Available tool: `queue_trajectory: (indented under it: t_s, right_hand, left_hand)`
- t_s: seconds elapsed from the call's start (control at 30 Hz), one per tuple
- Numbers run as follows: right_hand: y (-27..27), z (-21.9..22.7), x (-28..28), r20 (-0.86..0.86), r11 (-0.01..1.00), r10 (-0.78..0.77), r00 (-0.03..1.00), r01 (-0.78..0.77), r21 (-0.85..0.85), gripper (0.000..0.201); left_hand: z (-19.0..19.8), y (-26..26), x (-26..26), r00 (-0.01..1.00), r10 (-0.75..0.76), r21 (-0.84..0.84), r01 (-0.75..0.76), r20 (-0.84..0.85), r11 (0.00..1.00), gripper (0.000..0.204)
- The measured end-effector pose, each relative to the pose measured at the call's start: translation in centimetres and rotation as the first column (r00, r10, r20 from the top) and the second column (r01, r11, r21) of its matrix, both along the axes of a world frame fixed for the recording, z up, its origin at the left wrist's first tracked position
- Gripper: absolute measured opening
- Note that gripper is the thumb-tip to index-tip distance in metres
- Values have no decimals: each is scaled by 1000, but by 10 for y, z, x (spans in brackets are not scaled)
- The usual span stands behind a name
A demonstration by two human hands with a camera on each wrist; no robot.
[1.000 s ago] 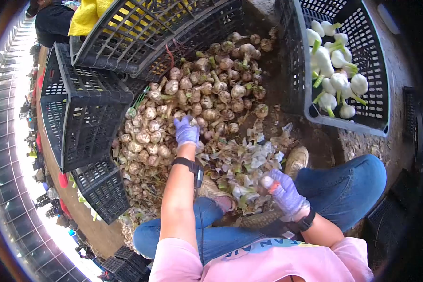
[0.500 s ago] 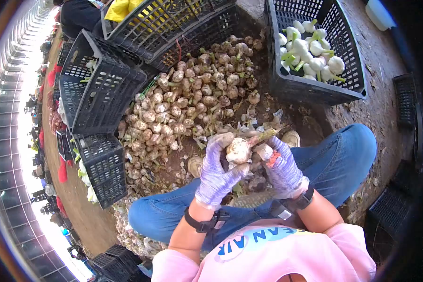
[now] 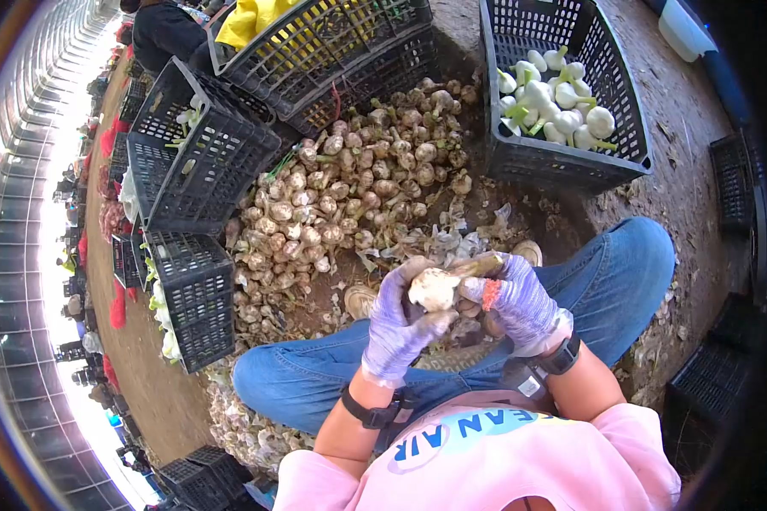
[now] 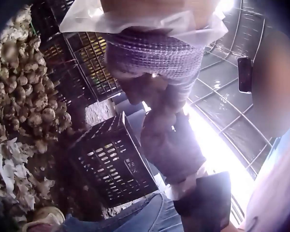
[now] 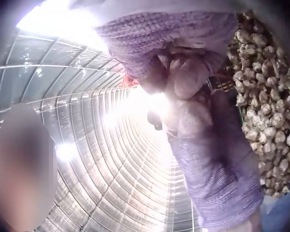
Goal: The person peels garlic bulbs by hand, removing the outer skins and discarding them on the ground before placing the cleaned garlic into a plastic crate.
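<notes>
Both gloved hands meet over the lap in the head view, around one garlic bulb (image 3: 433, 289). My left hand (image 3: 392, 324) holds the bulb, thumb below it and fingers behind. My right hand (image 3: 520, 302) grips at the stem side, its thumb against the bulb; an orange band (image 3: 491, 294) wraps that thumb. The bulb's stem (image 3: 477, 266) points toward the right fingers. Dirt darkens the fingertips of the purple gloves. In both wrist views the hands are close together and mostly hide the bulb.
A heap of unpeeled garlic (image 3: 315, 204) lies ahead, with loose skins (image 3: 460, 247) nearer the feet. A black crate (image 3: 562, 162) of clean white bulbs (image 3: 545, 98) stands at right. More black crates (image 3: 204, 162) stand at left. Bent legs in jeans (image 3: 605, 272) flank the hands.
My left hand reached into the heap a second ago, then came back with a garlic bulb to meet the right hand. Since then the bulb has turned slightly between them.
</notes>
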State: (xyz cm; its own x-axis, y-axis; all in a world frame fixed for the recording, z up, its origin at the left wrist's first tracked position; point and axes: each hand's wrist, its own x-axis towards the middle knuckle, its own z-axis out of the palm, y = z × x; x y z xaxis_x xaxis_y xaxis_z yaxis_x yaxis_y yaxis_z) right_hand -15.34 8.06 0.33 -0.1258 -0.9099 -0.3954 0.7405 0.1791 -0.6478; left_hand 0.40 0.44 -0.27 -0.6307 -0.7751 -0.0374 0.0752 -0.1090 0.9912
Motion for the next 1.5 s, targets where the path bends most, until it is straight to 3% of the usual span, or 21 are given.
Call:
queue_trajectory:
  t_s: [0.07, 0.1, 0.13, 0.17, 0.2, 0.27, 0.33, 0.4, 0.47, 0.53, 0.63, 0.73, 0.87, 0.93, 1.0, 1.07, 1.13, 1.17, 1.27, 1.47, 1.5]
  right_hand:
    - [2, -12, -1, -159, 998, 58, 986, -55, 21, 19]
    - [2, -14, -4, -154, 998, 59, 986, -56, 22, 19]
    - [0, -16, -9, -602, 981, 41, 797, -148, -128, 18]
    - [-1, -18, -11, -900, 930, -73, 429, -296, -217, 17]
    - [-1, -19, -9, -898, 931, -70, 434, -296, -215, 17]
    - [-1, -24, -5, -551, 974, -42, 833, -89, -209, 19]
    - [-2, -39, -5, -507, 981, -55, 860, -48, -189, 20]
    - [-1, -34, -2, -75, 996, 50, 996, -55, -66, 21]
    - [5, -46, -3, 605, 994, -13, 796, 75, -78, 31]
    - [0, -31, 1, 547, 990, -126, 827, 137, 22, 32]
    - [-2, -32, 0, 206, 993, -99, 974, 110, -43, 30]
    - [0, -34, -9, 252, 999, -17, 968, 25, -32, 29]
    - [-3, -24, -22, 325, 916, -382, 865, 402, 9, 30]
    - [-1, -29, -34, 319, 805, -554, 769, 593, -29, 30]
    - [0, -19, -40, 234, 662, -707, 667, 741, -112, 33]
    - [8, -14, -42, -108, 715, -695, 711, 668, -206, 47]
    - [8, -12, -31, -189, 793, -561, 806, 459, -400, 55]
    - [13, -11, -26, -614, 962, -266, 743, 242, -125, 53]
    - [3, -18, -15, -911, 974, -216, 351, 10, -227, 56]
    - [-13, -30, -5, -880, 962, -209, 426, -75, -264, 34]
    - [-13, -33, -4, -683, 972, -213, 699, 78, -223, 25]
  left_hand:
    - [-5, -4, 1, 1000, 16, 330, -14, -5, 944, 65]
    - [-5, -10, 2, 990, -100, 569, 138, -97, 811, 73]
    - [-9, -13, 2, 991, -96, 573, 131, -91, 809, 73]
    - [-14, -17, 2, 996, -87, 739, 51, 11, 671, 77]
    - [-18, -20, 2, 989, -101, 863, -45, 110, 503, 81]
    - [-25, -13, -11, 992, -60, 849, -65, 113, 525, 84]
    - [-24, -8, -18, 981, 90, 334, -143, 170, 932, 83]
    - [-22, -11, -17, 987, 17, 410, -83, 161, 908, 82]
    - [-18, -16, -13, 986, -118, 548, 34, 118, 836, 84]
    - [-9, -19, -12, 996, -28, 653, 75, -82, 753, 74]
    - [-17, -23, -13, 980, 15, 161, -47, 197, 986, 39]
    - [-1, -29, -14, 957, 26, 206, -89, 290, 975, 32]
    - [-10, -42, 6, 988, -74, -42, 80, 138, 996, 24]
    - [-13, -40, 11, 996, -88, 33, 88, 4, 996, 24]
    - [-13, -35, 10, 972, 164, 447, -72, -171, 891, 24]
    - [-14, -34, 2, 918, 335, 593, -150, -214, 791, 51]
    - [-11, -34, -7, 899, 352, 611, -130, -259, 781, 61]
    - [-13, -33, -8, 900, 352, 613, -130, -257, 779, 61]
    - [-19, -29, -11, 887, 391, 734, -93, -247, 673, 62]
    - [-33, -16, -8, 972, 228, 769, -107, -52, 631, 40]
    - [-32, -14, -18, 949, 315, 731, -236, 30, 641, 38]
